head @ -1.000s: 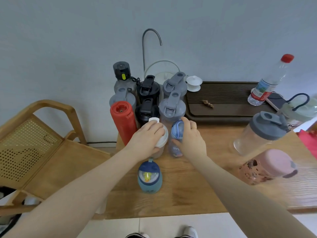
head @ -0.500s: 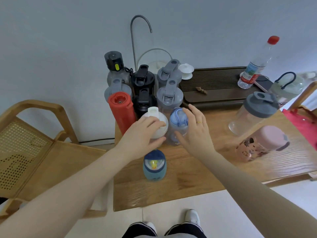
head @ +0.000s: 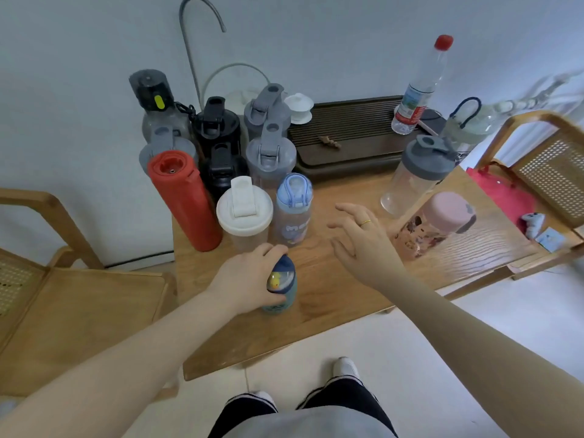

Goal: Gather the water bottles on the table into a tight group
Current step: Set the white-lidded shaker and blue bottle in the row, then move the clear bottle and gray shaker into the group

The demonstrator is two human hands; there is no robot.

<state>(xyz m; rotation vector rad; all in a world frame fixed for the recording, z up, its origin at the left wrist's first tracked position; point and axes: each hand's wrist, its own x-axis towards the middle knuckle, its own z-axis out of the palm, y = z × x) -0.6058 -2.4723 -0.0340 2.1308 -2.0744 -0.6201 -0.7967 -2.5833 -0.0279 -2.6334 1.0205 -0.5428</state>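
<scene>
Several bottles stand packed at the table's back left: a red flask (head: 185, 200), black and grey shakers, a white-lidded cup (head: 244, 213) and a blue-lidded clear bottle (head: 294, 210). My left hand (head: 249, 281) grips a small blue bottle with a yellow duck (head: 282, 284), just in front of that cluster. My right hand (head: 363, 241) hovers open over the table, empty, fingers spread. To its right stand a pink-lidded bottle (head: 439, 222) and a clear shaker with a grey lid (head: 417, 175). Farther back are a red-capped plastic bottle (head: 420, 90) and a jug with a dark loop handle (head: 471, 121).
A dark slatted tea tray (head: 350, 137) lies along the wall, with a white lidded cup (head: 298, 107) at its left end. Wooden cane chairs flank the table: one on the left (head: 72, 298), one on the right (head: 543, 159). A red cloth (head: 502, 191) lies at the table's right end.
My left hand left the white-lidded cup and came back to grip the small duck bottle. My right hand let go of the blue-lidded bottle and moved right, open. The view tilted down.
</scene>
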